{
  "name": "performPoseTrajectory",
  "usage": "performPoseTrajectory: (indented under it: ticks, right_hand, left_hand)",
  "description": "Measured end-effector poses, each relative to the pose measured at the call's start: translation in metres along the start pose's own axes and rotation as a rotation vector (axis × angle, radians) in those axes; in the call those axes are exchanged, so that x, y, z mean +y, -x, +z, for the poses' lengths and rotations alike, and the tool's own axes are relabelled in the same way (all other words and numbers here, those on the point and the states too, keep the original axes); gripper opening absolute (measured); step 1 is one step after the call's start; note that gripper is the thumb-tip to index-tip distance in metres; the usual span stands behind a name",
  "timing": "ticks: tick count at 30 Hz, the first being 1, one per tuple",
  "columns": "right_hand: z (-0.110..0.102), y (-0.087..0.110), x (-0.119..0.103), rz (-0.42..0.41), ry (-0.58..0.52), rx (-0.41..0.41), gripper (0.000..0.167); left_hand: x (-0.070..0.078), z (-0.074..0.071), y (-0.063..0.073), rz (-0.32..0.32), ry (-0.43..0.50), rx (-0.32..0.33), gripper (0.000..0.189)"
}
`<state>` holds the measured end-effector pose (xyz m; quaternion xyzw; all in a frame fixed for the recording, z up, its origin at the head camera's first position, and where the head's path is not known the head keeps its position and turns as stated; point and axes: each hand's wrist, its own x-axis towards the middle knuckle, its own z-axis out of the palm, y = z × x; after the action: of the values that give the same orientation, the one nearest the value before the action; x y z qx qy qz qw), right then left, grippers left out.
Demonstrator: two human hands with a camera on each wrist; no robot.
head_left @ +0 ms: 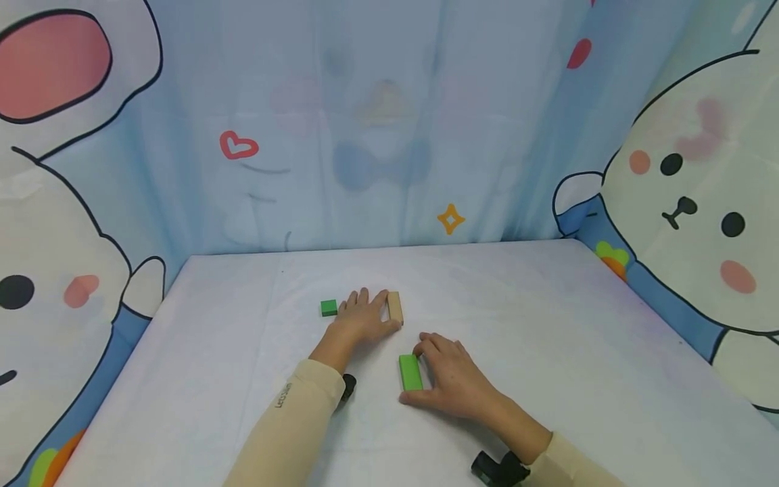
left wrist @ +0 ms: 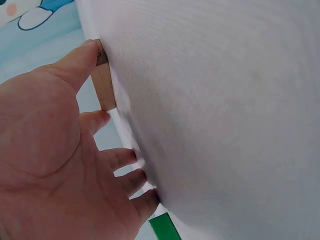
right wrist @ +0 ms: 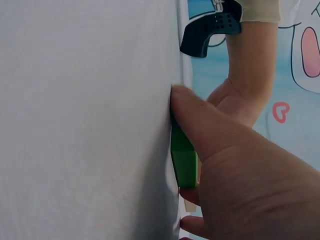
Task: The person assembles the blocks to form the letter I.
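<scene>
The right hand (head_left: pixel 453 379) has its fingers parted to the length of the light green block (head_left: pixel 410 373), thumb at six o'clock, forefinger at twelve; the left hand (head_left: pixel 362 319) pinches the wooden block (head_left: pixel 395 308) likewise, just short of twelve from there. Even pressure at both ends should prevent skewing — and the left little finger had best clear the small dark green block (head_left: pixel 328 308), at nine o'clock on the bench (head_left: pixel 548 325). Left sleeve (head_left: pixel 286 423) lettering seemingly starts "Le" — the rest is unclear
</scene>
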<state>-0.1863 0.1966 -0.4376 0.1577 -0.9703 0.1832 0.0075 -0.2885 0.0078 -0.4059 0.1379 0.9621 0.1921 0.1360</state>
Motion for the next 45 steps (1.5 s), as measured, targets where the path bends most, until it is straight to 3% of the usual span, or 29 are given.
performPoseTrajectory:
  ticks: [11, 20, 29, 45]
  right_hand:
    - [0.006, 0.003, 0.006, -0.037, -0.008, 0.057, 0.072]
    - [0.011, 0.005, 0.009, -0.065, -0.002, 0.106, 0.072]
    - [0.014, 0.006, 0.01, -0.046, -0.001, 0.105, 0.074]
    - [0.015, 0.008, 0.01, -0.056, 0.005, 0.124, 0.073]
  left_hand:
    - [0.0, 0.0, -0.001, 0.003, -0.012, -0.008, 0.08]
    - [-0.002, -0.001, -0.003, 0.012, -0.005, 0.022, 0.079]
    - [-0.001, 0.001, -0.003, 0.044, -0.045, 0.052, 0.08]
    - [0.0, -0.001, -0.005, 0.037, -0.101, 0.067, 0.08]
